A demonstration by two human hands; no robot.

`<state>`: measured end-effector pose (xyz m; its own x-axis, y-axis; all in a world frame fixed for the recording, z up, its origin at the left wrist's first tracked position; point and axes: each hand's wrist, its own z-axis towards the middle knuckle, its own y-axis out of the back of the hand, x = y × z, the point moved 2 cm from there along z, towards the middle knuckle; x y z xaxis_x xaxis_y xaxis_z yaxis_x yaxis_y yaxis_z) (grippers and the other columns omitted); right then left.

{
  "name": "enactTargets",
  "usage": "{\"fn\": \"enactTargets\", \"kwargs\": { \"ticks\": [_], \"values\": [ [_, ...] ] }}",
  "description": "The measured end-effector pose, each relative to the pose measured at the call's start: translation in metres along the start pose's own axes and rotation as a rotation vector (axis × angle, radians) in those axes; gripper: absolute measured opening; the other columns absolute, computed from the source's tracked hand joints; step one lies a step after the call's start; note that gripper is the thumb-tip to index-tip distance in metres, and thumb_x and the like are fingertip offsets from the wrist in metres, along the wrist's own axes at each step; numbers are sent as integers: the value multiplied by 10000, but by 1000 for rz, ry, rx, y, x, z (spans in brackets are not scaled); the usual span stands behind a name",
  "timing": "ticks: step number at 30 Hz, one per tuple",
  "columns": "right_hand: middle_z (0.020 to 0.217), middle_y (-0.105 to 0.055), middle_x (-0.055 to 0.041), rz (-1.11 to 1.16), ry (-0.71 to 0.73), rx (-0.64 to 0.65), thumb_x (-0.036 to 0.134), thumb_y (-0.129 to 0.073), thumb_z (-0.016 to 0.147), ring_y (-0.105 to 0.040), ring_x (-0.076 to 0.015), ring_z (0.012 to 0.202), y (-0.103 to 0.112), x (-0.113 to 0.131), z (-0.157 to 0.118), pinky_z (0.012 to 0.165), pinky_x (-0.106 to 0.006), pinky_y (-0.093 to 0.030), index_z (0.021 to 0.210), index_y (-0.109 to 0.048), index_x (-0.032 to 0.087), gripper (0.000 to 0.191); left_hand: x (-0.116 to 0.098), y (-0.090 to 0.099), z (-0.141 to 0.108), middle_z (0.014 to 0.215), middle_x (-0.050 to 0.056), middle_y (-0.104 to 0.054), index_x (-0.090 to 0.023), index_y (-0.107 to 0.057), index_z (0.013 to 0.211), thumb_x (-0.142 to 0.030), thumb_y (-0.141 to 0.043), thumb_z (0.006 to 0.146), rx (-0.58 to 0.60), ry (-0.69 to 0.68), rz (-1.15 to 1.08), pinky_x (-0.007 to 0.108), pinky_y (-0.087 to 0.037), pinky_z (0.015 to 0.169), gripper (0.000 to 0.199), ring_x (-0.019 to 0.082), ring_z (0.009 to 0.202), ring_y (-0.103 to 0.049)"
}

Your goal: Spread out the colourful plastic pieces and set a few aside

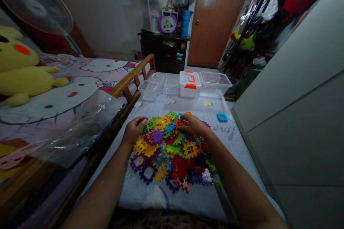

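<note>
View: head camera, looking forward and down.
Pile: interlocking plastic lattice blocks (169, 152), many colours, heaped on a grey printed cloth (150, 200); long axis runs away from the person, bulk lying nearer the body than the hands.
Left hand (133, 131): at the pile's far-left edge; left fingers (141, 121) loosely spread, holding nothing.
Right hand (194, 125): further into the pile, across its far-right part; right fingers (185, 117) curved over an orange block (178, 124); grip cannot be told.
Loose piece: blue block (221, 117), beyond the pile's right side, nearer the right hand.
Far end: clear plastic boxes (149, 90); white case (190, 87) with orange latch.
Left side: bed (88, 75) with cartoon-print bedding; clear plastic bag (80, 128).
</note>
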<state>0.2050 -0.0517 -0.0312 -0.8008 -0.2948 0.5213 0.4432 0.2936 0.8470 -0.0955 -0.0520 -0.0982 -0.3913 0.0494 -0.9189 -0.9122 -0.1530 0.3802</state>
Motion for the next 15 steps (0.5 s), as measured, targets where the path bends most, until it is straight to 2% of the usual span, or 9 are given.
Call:
{"fn": "enactTargets", "kwargs": {
  "ticks": [4,8,12,15],
  "values": [
    [1086,-673,-111,-65,23,-17,225,-694,799,-598,-218,999,-4,0,1,892,-309,-443,1104,-685,131,318,-5,0,-1,979,71,-755,-165,-729,937,-534,-595,767,-10,-12,29,348,-515,909,427,255,958,-679],
    [1022,-645,-70,35,1,-89,199,-713,756,-573,-184,935,-4,-5,-10,826,-286,-435,1097,-671,152,347,-5,0,-1,972,67,-758,-169,-732,927,-525,-599,761,-16,-14,35,348,-520,895,414,253,941,-682],
    [745,-583,24,329,-70,-175,232,-615,792,-521,-129,683,-2,-16,-23,645,-252,-404,923,-650,185,143,0,0,0,993,71,-759,-168,-733,944,-505,-611,759,-11,-16,19,356,-513,928,402,254,960,-684],
    [700,-567,35,626,-116,-269,374,-626,781,-512,-126,630,2,-29,-33,602,-255,-409,866,-620,195,199,3,-1,1,990,77,-757,-165,-735,950,-506,-615,758,-5,-25,20,360,-514,922,410,257,955,-685]
  ]
}}
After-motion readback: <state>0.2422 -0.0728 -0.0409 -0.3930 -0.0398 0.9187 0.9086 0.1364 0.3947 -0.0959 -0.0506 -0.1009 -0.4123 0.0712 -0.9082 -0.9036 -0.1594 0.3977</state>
